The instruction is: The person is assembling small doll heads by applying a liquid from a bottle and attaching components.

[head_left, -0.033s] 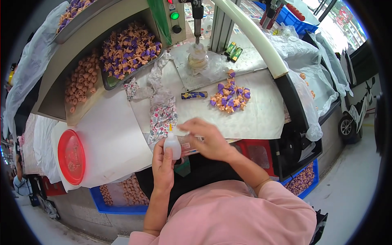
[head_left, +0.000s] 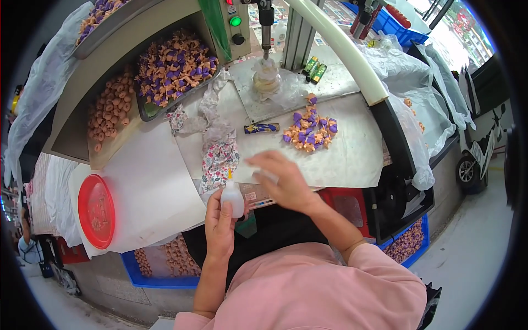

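Note:
My left hand (head_left: 221,226) is closed around a small translucent white squeeze bottle (head_left: 233,199), held upright with a narrow yellow-orange tip (head_left: 230,174) pointing away from me. To the right of the bottle, apart from it, my right hand (head_left: 283,184) hovers above the near table edge. Its fingers are stretched out leftward and slightly blurred; I make out nothing held in them. Beyond the hands lie a pile of small peach and purple figure parts (head_left: 311,132) and a dark blue-and-yellow cylinder like a battery (head_left: 262,128). A floral cloth (head_left: 219,162) lies just past the bottle.
A red round lid (head_left: 96,212) rests at left. Round peach pieces (head_left: 110,107) and a dark tray (head_left: 147,114) of peach-purple parts stand at far left. A vertical machine rod (head_left: 266,33) hangs over a metal plate (head_left: 247,102). Green batteries (head_left: 314,70) lie there; a white curved tube (head_left: 346,52) arches right.
My right hand has shifted slightly to the right and away from the bottle's tip. My left hand and the bottle stay nearly in place.

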Demonstrator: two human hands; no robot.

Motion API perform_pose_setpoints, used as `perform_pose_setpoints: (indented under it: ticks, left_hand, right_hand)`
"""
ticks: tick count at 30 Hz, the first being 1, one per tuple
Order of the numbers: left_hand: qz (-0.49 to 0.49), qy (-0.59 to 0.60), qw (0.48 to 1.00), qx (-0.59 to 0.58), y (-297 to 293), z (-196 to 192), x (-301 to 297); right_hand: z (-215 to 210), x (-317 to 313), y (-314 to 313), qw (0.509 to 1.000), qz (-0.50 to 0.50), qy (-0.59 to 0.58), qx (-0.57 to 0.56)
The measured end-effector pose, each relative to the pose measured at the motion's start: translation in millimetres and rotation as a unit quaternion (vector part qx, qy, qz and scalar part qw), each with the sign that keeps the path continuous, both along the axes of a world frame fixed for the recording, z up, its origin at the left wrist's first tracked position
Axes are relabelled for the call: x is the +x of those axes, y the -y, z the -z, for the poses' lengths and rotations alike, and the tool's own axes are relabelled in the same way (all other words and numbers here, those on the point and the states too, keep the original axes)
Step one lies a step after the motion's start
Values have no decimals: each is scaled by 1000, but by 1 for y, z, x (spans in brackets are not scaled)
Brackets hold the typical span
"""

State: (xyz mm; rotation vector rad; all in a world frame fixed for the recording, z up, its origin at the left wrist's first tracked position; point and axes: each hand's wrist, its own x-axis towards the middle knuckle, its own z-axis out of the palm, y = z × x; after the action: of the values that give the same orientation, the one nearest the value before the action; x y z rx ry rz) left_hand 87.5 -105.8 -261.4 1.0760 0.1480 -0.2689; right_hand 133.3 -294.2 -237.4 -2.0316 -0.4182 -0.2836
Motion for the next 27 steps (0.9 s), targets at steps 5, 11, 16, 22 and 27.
perform_pose_setpoints:
  ticks: [5,11,16,22,27]
  left_hand:
    - [30,-40,998,-31,-10,-4,-24]
    - [53,-67,996,-37,-24,3,-44]
    - [48,-72,995,-44,-36,6,-50]
    - [52,-77,994,-62,-52,-2,-48]
    - [31,-63,995,-66,-69,-9,-48]
  right_hand:
    - [9,40,17,971,157,93,-155]
    - [21,51,1,946,199,84,-242]
    - [16,58,-11,940,206,72,-264]
    - [13,60,-16,944,190,73,-259]
    - [-22,33,1,920,224,93,-308]
